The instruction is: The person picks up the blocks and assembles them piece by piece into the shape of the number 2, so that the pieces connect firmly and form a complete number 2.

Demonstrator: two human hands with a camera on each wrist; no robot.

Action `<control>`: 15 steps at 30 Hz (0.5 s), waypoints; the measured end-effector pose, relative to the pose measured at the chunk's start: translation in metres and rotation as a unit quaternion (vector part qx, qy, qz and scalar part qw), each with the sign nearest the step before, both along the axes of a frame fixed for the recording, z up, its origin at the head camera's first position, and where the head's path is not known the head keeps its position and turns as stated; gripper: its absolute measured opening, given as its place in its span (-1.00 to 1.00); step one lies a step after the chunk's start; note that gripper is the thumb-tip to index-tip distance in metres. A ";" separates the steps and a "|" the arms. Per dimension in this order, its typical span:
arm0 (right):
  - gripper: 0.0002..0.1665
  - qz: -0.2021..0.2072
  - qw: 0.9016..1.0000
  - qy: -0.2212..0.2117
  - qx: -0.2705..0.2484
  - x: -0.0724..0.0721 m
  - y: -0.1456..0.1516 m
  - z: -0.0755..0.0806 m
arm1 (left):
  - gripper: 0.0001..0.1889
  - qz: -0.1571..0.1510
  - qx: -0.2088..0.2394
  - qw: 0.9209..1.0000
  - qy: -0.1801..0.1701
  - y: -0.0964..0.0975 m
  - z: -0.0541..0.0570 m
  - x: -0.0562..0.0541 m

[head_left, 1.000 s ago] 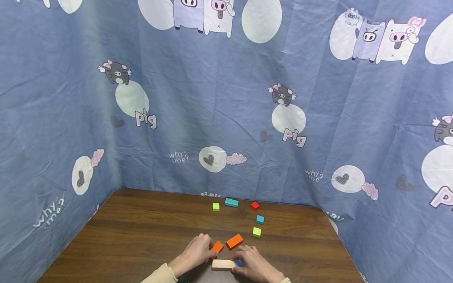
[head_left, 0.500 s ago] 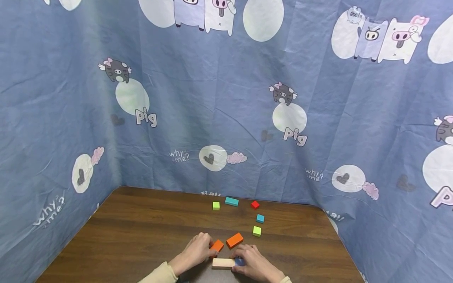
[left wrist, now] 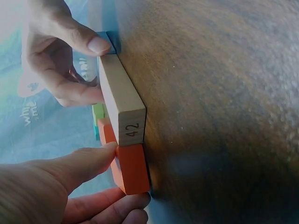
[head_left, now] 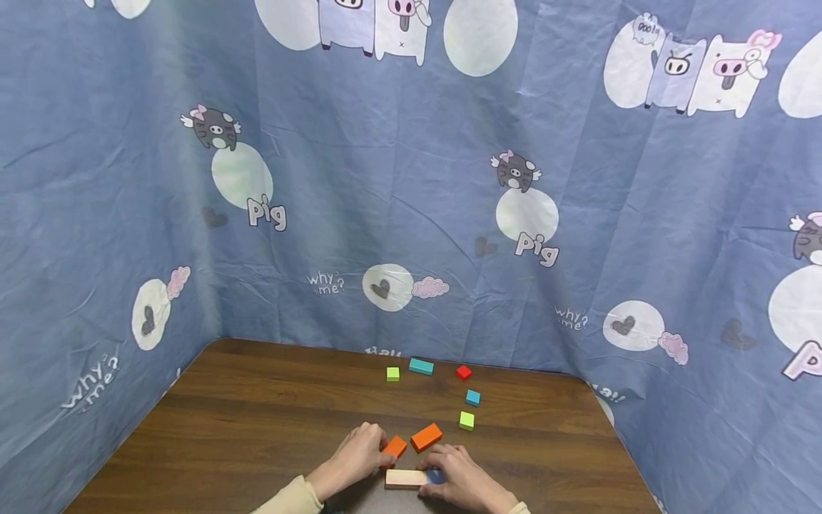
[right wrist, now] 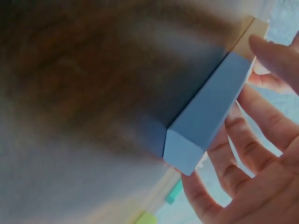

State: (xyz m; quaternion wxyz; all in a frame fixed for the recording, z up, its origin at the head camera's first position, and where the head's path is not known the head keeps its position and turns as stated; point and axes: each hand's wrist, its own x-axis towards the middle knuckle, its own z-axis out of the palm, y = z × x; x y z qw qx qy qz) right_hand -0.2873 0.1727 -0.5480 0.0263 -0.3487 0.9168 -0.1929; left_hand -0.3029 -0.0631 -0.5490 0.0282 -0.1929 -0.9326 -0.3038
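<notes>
My left hand [head_left: 355,454] pinches an orange wooden block [left wrist: 135,169] between thumb and fingers, low over the tabletop. A plain wood block [left wrist: 122,84] stamped 42 on its end lies right beside that orange block. At its other end it lines up with a blue block [right wrist: 210,102], end to end. My right hand [head_left: 467,480] holds the blue block, fingers along its far side and thumb by the seam with the plain block. The hand hides part of the blue block in the head view. A second orange block [head_left: 427,437] lies just beyond both hands.
Farther back on the brown wooden table [head_left: 257,400] are green cubes [head_left: 467,420] [head_left: 393,374], a small blue block [head_left: 473,397], a red block [head_left: 464,373] and a teal block [head_left: 421,366]. A blue patterned curtain [head_left: 385,214] surrounds the table's back and sides.
Both hands and the blocks stay in practically the same places. Only the head view shifts very slightly.
</notes>
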 end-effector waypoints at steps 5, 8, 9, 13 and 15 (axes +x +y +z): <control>-0.58 0.005 1.000 -0.012 -0.022 -0.004 0.001 0.003 | -0.79 0.000 0.000 1.000 0.002 -0.001 -0.001 -0.001; -0.55 0.000 0.999 -0.023 -0.030 -0.008 0.002 0.005 | -0.78 0.000 0.002 1.000 0.006 -0.001 -0.002 -0.001; -0.56 -0.002 0.999 -0.028 -0.034 -0.009 0.003 0.006 | -0.78 0.000 0.002 1.000 0.007 -0.002 -0.002 -0.001; -0.58 -0.011 0.998 -0.039 -0.048 -0.013 0.008 0.010 | -0.78 0.001 0.002 1.000 0.006 -0.002 -0.001 -0.001; -0.58 -0.013 0.997 -0.047 -0.062 -0.014 0.011 0.012 | -0.78 0.000 0.001 1.000 0.003 -0.002 -0.001 -0.002</control>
